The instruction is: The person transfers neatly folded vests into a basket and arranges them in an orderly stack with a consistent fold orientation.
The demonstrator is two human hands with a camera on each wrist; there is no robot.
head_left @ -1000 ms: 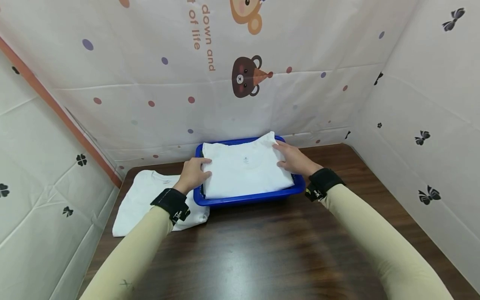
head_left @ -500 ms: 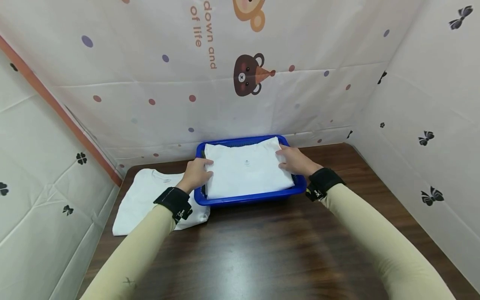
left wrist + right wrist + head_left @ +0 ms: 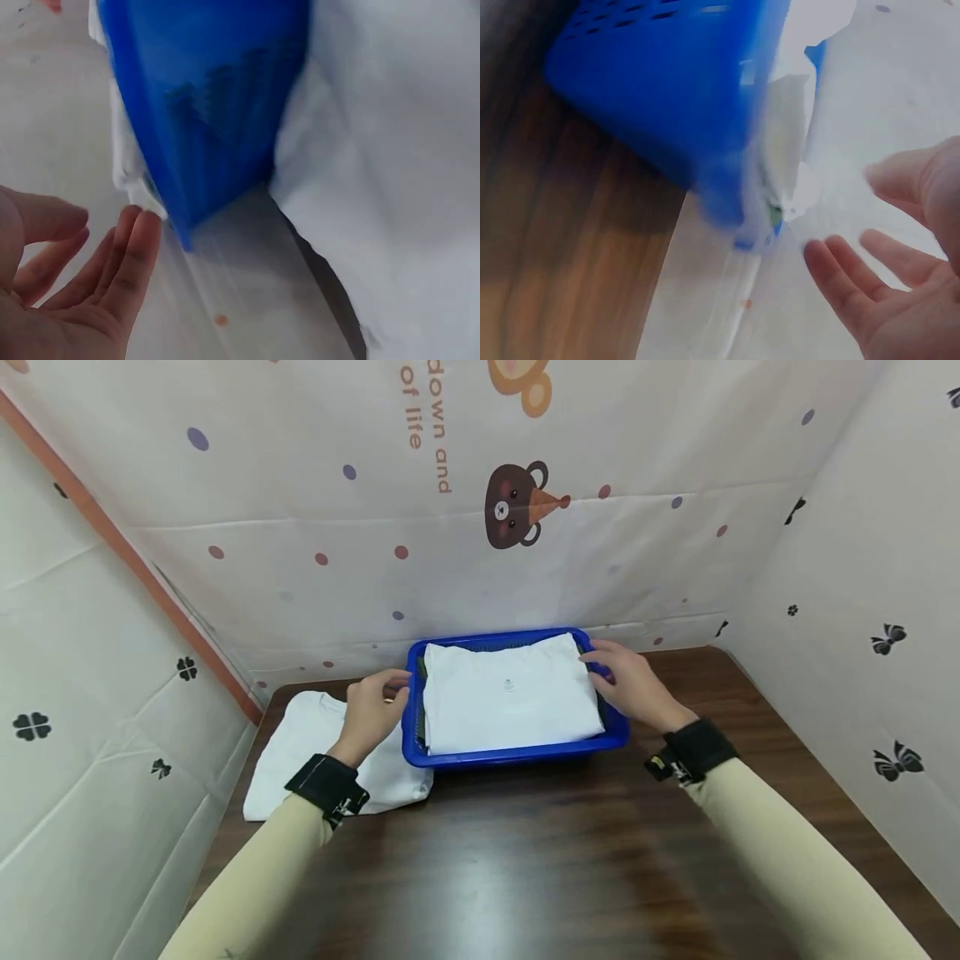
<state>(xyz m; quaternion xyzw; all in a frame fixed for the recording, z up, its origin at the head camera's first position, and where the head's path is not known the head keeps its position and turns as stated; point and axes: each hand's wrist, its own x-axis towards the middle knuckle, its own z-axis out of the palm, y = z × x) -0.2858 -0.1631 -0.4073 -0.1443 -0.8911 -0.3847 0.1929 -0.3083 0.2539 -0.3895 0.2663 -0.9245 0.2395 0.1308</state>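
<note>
A folded white shirt (image 3: 513, 706) with a small printed neck label lies in the blue plastic basket (image 3: 517, 758) at the back of the table. My left hand (image 3: 371, 710) hovers by the basket's left rim, its fingers loosely bent and holding nothing. In the left wrist view, that hand (image 3: 86, 285) shows a gap between thumb and fingers. At the basket's right end is my right hand (image 3: 637, 685), fingers relaxed near the rim. The right wrist view shows this hand (image 3: 900, 277) apart from the basket (image 3: 652, 90) and holding nothing.
A second folded white shirt (image 3: 288, 756) lies on the wooden table (image 3: 480, 860) left of the basket, partly behind my left hand and wrist. A printed curtain (image 3: 300, 602) rises behind the table, with patterned sheets (image 3: 847, 693) at both sides.
Both hands have let go of the shirt's side edges and drawn outward, the left to the left and the right to the right. The shirt's back right corner sits lower in the basket.
</note>
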